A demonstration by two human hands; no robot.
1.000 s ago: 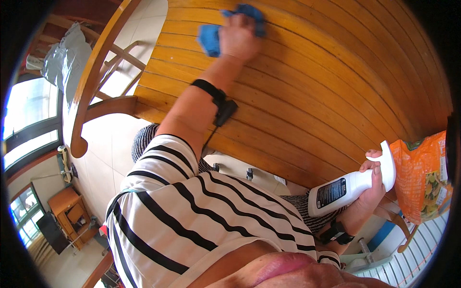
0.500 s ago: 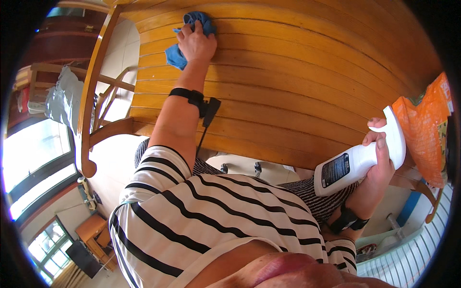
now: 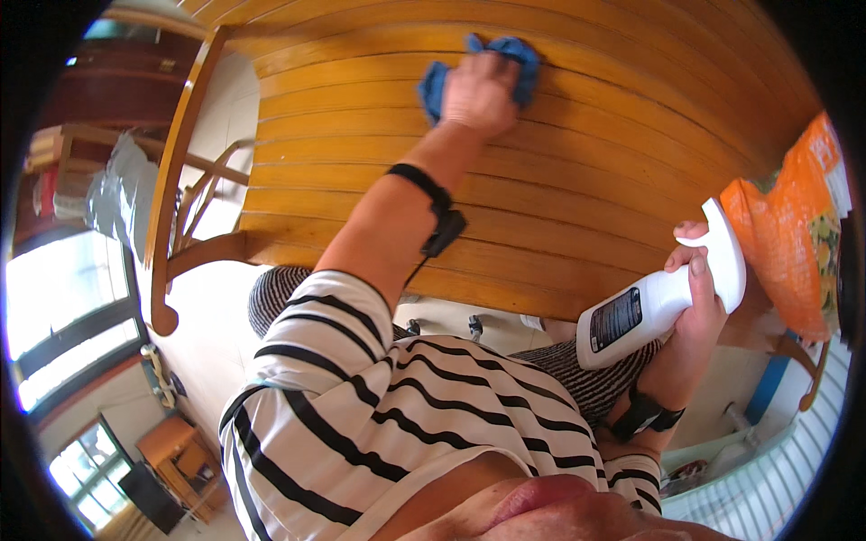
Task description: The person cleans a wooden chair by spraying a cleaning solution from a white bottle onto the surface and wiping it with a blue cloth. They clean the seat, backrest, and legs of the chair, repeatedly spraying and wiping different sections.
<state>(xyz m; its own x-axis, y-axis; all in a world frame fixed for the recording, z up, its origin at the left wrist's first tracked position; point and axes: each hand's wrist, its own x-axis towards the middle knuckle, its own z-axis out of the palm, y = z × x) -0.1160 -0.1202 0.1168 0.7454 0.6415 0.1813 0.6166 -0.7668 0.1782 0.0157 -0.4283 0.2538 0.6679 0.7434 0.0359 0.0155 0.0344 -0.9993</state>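
Note:
My left hand [image 3: 480, 95] is pressed on a crumpled blue cloth [image 3: 520, 65], which lies against the slats of a wooden bench [image 3: 595, 171]. The fingers are slightly blurred and curl onto the cloth, whose edges stick out on both sides. In my right hand [image 3: 705, 298] is a white spray bottle [image 3: 657, 305] with a dark label, gripped around its neck just below the white trigger head. The bottle is tilted, its base toward my lap, near the front edge of the bench.
At the right end of the bench stands an orange bag [image 3: 780, 243]. A curved wooden armrest [image 3: 180, 171] bounds the left end. Beyond it a grey plastic bag [image 3: 126, 194] hangs by wooden furniture. Low on the left is a small wooden cabinet [image 3: 176, 451].
My left hand has slid the blue cloth to the right and slightly toward me along the slats. My right hand keeps hold of the spray bottle, nearly in the same place.

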